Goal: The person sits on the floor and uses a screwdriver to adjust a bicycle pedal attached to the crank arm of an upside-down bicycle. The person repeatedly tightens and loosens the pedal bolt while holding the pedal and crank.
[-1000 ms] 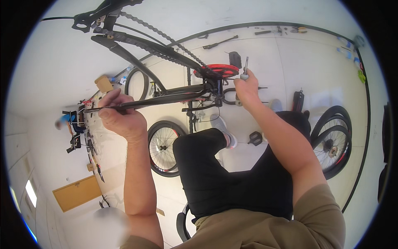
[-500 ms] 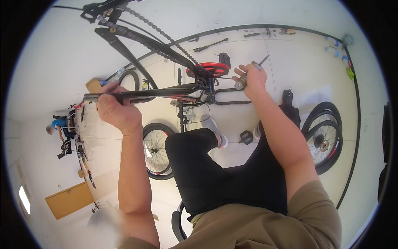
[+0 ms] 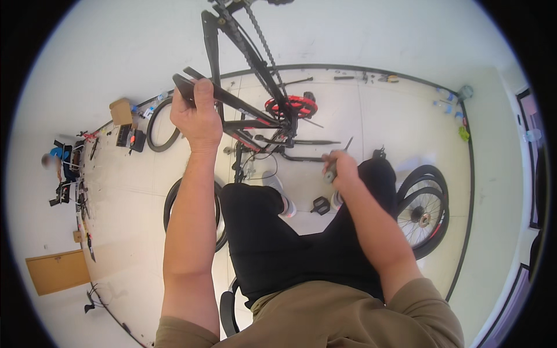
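A black bicycle frame stands tilted in front of me, with a chain and a red chainring on it. My left hand is closed around a dark bar at the frame's left side, whose ends stick out past the fingers. Lower and to the right, near my knee, my right hand grips a hand tool. Its thin dark shaft points up, and a rounded grey end shows below the fingers. The tool's exact kind is hidden by the hand.
A loose pedal lies between my feet. Wheels lie at right, and another wheel is behind my left forearm. A tyre and an open cardboard box lie farther left. A person is at far left.
My left hand has moved up and right, and the frame has shifted with it. My right hand has come down and left toward my knee, still holding the tool. The view has shifted.
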A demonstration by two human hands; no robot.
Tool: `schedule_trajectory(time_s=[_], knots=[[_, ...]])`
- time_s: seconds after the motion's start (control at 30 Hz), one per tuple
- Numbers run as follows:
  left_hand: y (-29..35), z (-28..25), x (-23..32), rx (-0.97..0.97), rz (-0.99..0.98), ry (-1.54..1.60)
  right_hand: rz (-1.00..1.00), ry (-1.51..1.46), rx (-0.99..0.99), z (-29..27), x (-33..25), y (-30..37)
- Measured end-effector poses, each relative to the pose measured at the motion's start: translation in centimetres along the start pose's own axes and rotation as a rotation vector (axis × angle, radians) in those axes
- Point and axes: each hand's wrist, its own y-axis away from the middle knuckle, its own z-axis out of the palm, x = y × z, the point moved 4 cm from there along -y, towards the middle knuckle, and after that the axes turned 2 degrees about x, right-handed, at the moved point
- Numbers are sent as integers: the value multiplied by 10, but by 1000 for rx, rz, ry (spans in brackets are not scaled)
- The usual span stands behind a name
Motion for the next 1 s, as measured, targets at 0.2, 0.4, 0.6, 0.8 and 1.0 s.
schedule_trajectory(time_s=[0.2,0.4,0.6,0.8,1.0], knots=[[8,-7,25,-128,-61,21,47,125,58,-15,27,15],[14,20,79,100,-144,-202,1,205,96,-18,29,23],[13,25,59,197,-78,-189,24,289,76,-23,32,27],[-3,9,38,171,-15,-223,-46,192,104,-24,28,30],[-29,-29,8,-5,-41,-109,-149,288,134,-20,25,30]])
